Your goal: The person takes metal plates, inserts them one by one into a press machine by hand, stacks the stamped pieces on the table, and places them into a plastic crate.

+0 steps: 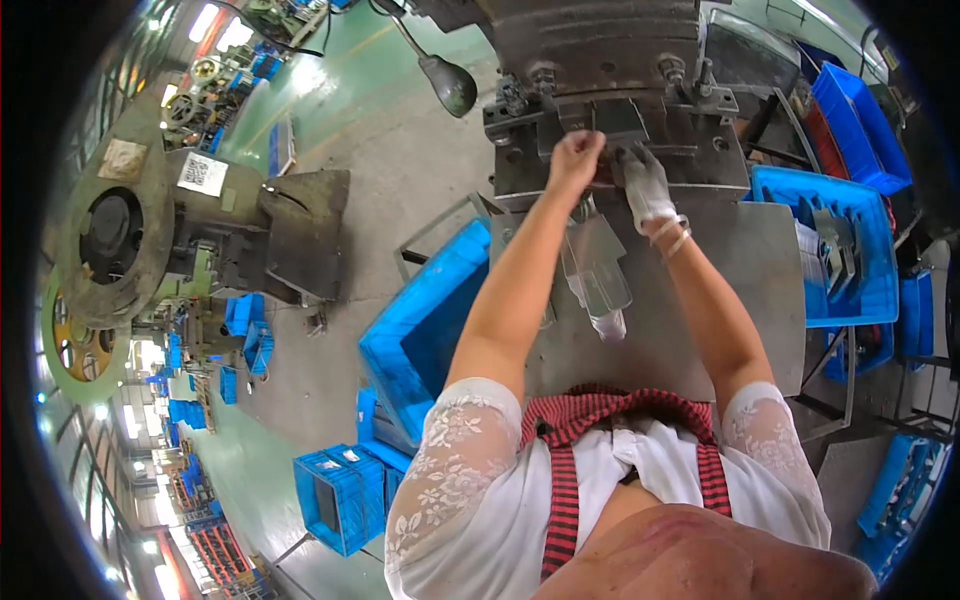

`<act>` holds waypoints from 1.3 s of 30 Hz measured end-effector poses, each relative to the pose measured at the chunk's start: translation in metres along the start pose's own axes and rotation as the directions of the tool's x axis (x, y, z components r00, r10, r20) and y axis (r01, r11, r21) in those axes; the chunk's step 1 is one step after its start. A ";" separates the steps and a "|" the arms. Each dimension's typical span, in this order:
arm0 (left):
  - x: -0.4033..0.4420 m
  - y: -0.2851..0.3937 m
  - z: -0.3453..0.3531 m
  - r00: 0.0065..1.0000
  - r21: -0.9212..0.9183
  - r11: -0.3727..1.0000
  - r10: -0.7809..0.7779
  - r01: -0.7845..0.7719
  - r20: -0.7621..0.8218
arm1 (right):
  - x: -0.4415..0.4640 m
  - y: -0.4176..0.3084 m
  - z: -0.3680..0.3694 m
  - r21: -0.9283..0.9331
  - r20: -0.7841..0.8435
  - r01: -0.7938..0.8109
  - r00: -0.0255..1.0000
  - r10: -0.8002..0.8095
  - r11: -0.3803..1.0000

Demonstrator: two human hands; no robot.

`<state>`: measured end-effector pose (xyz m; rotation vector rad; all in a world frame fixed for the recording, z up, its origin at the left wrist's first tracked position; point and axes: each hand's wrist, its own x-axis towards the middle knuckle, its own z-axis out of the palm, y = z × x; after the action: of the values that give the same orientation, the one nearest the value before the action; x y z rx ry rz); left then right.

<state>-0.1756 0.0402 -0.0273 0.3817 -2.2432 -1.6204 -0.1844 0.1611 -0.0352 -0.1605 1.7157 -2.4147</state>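
Both of my arms reach forward to the die area of a large press (pixel 610 60). My bare left hand (pixel 577 160) is closed, its fingers pressed together at the front edge of a dark metal plate (pixel 620 120); what it pinches is too small to make out. Beside it, my right hand (pixel 643 180) wears a pale glove and lies over the die's front edge, fingers partly together and partly hidden. Below my hands, shiny flat metal pieces (pixel 597 265) rest on the grey metal table (pixel 690 300).
A blue bin (pixel 400 345) stands left of the table. On the right, another blue bin (pixel 868 250) holds metal parts. A rounded dark lamp or knob (pixel 450 88) hangs at the upper left. Another machine (pixel 230 220) stands farther left, near blue crates (pixel 335 500).
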 end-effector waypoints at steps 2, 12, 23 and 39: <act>-0.015 0.008 -0.027 0.997 0.290 0.957 0.019 0.003 -0.073 | 0.030 0.018 -0.006 -0.444 0.095 0.221 0.975 -0.200 0.868; -0.154 -0.072 -0.134 0.746 0.821 0.449 -0.664 0.353 0.042 | 0.036 0.010 -0.005 -0.848 0.516 0.524 0.787 -0.337 -0.074; -0.136 0.005 -0.164 0.861 -0.342 0.810 -0.509 0.476 -0.007 | 0.023 -0.003 -0.004 -0.883 0.306 0.369 0.921 -0.240 0.292; -0.003 0.024 0.004 0.921 -0.456 0.801 -0.323 0.388 0.218 | -0.066 -0.029 -0.055 -0.877 0.348 0.279 0.930 0.117 0.392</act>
<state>-0.1749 0.0529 -0.0060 0.5979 -1.8071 -2.3989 -0.1324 0.2350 -0.0253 -0.7856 2.6417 -0.9981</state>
